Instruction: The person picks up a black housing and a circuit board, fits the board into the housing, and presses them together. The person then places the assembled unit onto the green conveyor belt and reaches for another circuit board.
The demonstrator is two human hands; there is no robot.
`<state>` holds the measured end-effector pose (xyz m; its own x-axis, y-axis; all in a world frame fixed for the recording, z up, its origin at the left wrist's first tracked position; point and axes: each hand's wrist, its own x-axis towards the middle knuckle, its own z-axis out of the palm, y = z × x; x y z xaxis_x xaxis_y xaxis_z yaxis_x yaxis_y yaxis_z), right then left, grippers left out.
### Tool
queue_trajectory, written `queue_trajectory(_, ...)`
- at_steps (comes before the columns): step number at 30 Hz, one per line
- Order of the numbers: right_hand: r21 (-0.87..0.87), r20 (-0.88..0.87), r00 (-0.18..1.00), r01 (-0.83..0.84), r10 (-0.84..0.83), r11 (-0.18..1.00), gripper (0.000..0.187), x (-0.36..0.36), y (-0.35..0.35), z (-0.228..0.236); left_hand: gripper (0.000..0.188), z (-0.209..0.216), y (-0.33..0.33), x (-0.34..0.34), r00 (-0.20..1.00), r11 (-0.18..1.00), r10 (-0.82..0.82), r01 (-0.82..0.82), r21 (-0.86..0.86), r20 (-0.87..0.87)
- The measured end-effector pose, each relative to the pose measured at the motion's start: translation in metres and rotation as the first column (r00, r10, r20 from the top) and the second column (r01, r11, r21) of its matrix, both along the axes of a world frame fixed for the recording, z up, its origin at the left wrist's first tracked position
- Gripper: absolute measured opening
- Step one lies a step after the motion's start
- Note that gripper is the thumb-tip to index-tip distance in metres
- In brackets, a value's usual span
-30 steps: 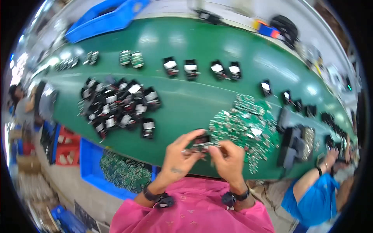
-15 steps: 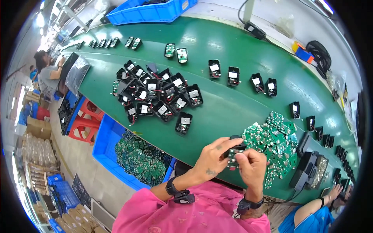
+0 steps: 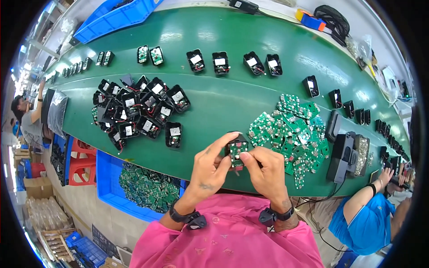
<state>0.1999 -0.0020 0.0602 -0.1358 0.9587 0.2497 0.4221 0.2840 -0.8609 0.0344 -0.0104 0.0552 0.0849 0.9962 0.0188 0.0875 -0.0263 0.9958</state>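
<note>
Board (image 3: 235,155) in both hands, seemingly mid-step: being held above near edge of green surface (image 3: 210,111), just left of heap of loose boards (image 3: 290,140), up against black housing (image 3: 240,139). Gripping housing from left with thumb and curled fingers of left hand (image 3: 206,172); pinching board at right edge with right hand (image 3: 268,172), thumb resting on its face. Not managing to tell full seating in housing from loose lying on top. Counting two housings (image 3: 156,56) toward far left with green boards showing on top; reading these, and smaller-looking ones farther left, as past this stage. Seeing four open housings (image 3: 221,62) farther right in same row, showing white squares and no green board on top; judging these as waiting. Finding similar white squares, plus red wires, in piled housings (image 3: 130,102) at left; guessing at plenty left to do. Noting more boards in blue bin (image 3: 107,178) below surface. Judging overall progress as partial, well short of finished.
</note>
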Motion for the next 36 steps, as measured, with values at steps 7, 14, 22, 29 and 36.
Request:
queue_trajectory(7,0.036,0.175,0.984,0.011,-0.018,0.999,0.022,0.000,-0.005,-0.007,0.040,0.004,0.000,0.002,0.953,0.971,-0.015,0.086,-0.223,0.304)
queue_trajectory(14,-0.138,-0.047,0.999,-0.011,0.005,0.990,0.034,-0.008,-0.001,-0.005,0.030,-0.009,-0.002,0.012,0.970,0.977,0.042,0.010,-0.214,0.240)
queue_trajectory(22,-0.098,-0.148,0.989,-0.031,0.017,0.995,0.036,-0.022,0.013,-0.008,0.027,-0.005,0.010,0.008,0.980,0.988,0.122,-0.106,-0.109,0.157)
queue_trajectory(29,0.181,0.549,0.821,-0.300,0.157,0.936,0.063,-0.037,0.116,0.035,0.030,0.032,0.045,-0.082,0.976,0.971,0.218,-0.216,-0.099,0.010)
queue_trajectory(36,0.257,0.811,0.585,-0.369,0.008,0.893,0.075,-0.120,0.252,-0.007,0.031,0.065,0.138,-0.136,0.956,0.958,0.246,-0.265,-0.106,-0.161)
